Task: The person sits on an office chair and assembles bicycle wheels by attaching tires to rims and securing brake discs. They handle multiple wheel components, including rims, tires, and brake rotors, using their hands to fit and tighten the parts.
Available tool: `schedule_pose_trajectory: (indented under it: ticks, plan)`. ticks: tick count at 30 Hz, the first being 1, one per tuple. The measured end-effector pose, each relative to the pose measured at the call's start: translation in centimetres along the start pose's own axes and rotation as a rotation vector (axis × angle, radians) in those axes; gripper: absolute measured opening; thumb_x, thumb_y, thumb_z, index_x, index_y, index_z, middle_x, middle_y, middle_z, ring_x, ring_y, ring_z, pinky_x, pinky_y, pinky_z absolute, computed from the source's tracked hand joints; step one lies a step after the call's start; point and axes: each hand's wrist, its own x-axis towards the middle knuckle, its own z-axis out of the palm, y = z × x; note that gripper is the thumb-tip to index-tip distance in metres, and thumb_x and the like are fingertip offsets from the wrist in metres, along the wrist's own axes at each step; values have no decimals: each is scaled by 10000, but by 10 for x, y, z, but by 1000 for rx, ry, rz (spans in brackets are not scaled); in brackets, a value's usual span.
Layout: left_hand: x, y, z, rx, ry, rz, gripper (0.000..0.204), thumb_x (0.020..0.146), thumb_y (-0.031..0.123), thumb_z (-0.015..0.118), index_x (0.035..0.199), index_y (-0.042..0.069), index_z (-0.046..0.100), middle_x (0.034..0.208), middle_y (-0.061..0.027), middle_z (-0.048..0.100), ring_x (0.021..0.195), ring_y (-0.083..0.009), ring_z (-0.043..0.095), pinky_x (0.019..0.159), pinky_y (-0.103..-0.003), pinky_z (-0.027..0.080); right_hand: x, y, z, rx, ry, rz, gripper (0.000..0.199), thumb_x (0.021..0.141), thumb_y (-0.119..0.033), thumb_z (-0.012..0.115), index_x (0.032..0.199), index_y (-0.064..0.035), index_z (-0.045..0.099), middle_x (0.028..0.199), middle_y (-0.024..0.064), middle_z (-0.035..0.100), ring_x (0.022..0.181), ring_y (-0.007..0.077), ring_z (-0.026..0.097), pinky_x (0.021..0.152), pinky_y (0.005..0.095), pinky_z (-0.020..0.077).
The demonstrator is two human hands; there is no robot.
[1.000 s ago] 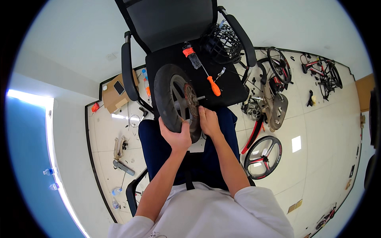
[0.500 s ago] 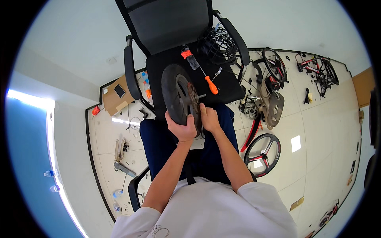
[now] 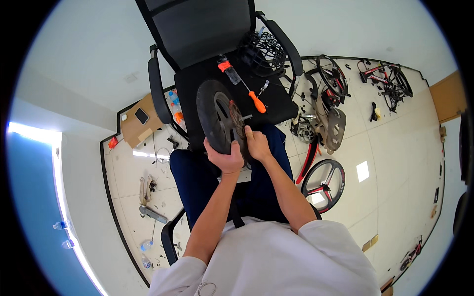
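Observation:
A small wheel with a thick black tyre (image 3: 213, 116) stands upright between my hands, in front of the chair seat. Its right face carries a rusty brake disc (image 3: 237, 118), and a metal axle (image 3: 247, 117) sticks out there. My left hand (image 3: 226, 157) is wrapped round the lower part of the tyre, thumb toward me. On the disc side, my right hand (image 3: 257, 144) grips the wheel's lower edge; its fingertips are partly hidden. Beyond the wheel, a screwdriver with an orange handle (image 3: 256, 102) lies across the black seat beside an orange-and-black tool (image 3: 228, 70).
A black office chair (image 3: 192, 74) faces me, with a black basket (image 3: 261, 52) on its seat. At right on the tiled floor are a three-spoke wheel (image 3: 323, 186), scooter parts (image 3: 331, 126) and a bike frame (image 3: 382, 79). Cardboard (image 3: 140, 121) lies at left, with a phone (image 3: 141, 116) on it.
The whole view has shifted slightly, so the chair and floor things sit a little further left. Both hands keep their hold on the wheel, which stays nearly in place.

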Motion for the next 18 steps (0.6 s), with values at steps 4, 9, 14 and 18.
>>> schedule_pose_trajectory:
  ticks: [4,9,14,18]
  plan:
    - [-2,11,6,29,-35,-48,621,654,71,654,1227,-75,467,1036,-170,640,904,-270,662,839,-335,505,2,6,0,24,25,22,693,998,-517,317,784,50,655,847,324,628,912,498,590,831,531,453]
    - [-1,7,1,17,-31,-36,607,656,69,671,1218,-55,478,967,-135,639,854,-243,651,807,-327,504,3,8,4,41,40,-1,678,998,-508,330,791,51,652,831,312,634,902,491,594,823,522,459]
    - [13,22,-22,-160,-101,-105,444,676,-2,678,1089,-5,516,806,-29,573,699,-109,546,697,-266,469,0,-2,2,32,4,-79,609,994,-470,382,803,50,636,780,293,624,855,474,605,759,503,468]
    - [31,35,-25,-187,-196,-229,385,669,-29,670,1019,7,515,788,-32,579,693,-112,548,685,-266,466,8,-3,-3,57,2,-175,581,991,-445,412,762,45,623,687,276,589,745,453,605,664,489,467]
